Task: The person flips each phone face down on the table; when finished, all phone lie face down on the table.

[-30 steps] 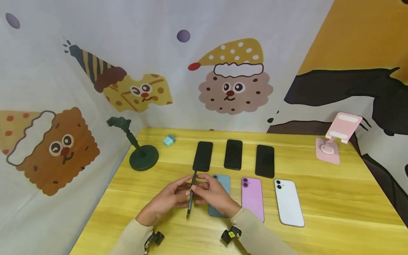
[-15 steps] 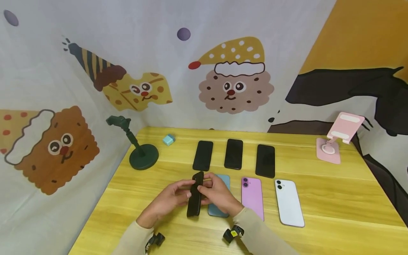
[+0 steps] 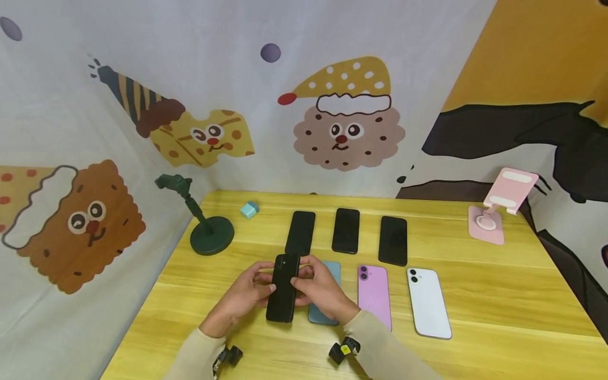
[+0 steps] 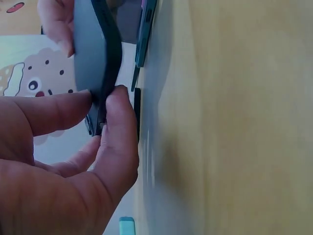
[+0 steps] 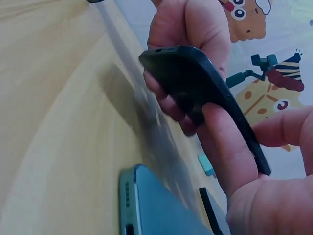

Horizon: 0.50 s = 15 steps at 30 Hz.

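Between both hands a black smartphone (image 3: 283, 290) is held above the table, its back with the camera bump facing up toward the head camera. My left hand (image 3: 244, 293) pinches its left edge, thumb on the back and fingers beneath, as the left wrist view shows on the phone (image 4: 95, 54). On the opposite edge my right hand (image 3: 323, 290) grips it the same way; the right wrist view shows fingers under the phone (image 5: 190, 83). A blue phone (image 3: 324, 311) lies on the table, partly hidden below my right hand.
A pink phone (image 3: 374, 295) and a white phone (image 3: 429, 303) lie camera side up at right. Behind are three black phones (image 3: 300, 232) in a row. A green stand (image 3: 211, 236), a small teal block (image 3: 249, 210) and a pink phone stand (image 3: 489, 224) stand farther back.
The black phone has turned from edge-on to back-up between my hands, showing its camera bump. Both hands keep hold of it, and the phones on the table stay put.
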{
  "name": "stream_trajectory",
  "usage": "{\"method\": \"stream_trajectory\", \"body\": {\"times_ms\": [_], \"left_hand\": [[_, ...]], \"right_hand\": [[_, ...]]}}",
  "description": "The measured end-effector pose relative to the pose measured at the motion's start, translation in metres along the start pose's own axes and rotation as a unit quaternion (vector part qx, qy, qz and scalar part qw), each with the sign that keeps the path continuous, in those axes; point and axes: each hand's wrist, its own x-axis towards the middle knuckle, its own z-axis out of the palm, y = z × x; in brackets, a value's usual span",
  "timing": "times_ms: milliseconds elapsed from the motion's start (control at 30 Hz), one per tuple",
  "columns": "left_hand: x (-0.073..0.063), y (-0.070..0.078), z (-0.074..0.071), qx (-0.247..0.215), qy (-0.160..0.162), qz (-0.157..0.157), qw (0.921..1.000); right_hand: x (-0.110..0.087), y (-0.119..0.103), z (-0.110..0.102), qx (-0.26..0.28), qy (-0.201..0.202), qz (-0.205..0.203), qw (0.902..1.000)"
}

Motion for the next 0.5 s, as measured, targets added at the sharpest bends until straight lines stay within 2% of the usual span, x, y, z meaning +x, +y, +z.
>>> {"method": "stream_trajectory", "body": {"times_ms": [300, 500], "left_hand": [[0.0007, 0.0025, -0.0075, 0.029, 0.042, -0.016, 0.9986], [0.0023, 0.0012, -0.0102, 0.053, 0.052, -0.019, 0.9971]], "right_hand": [[0.0073, 0.0036, -0.0046, -0.048, -0.006, 0.004, 0.9988], [0.0096, 0.0078, -0.003, -0.134, 0.002, -0.009, 0.9909]]}}
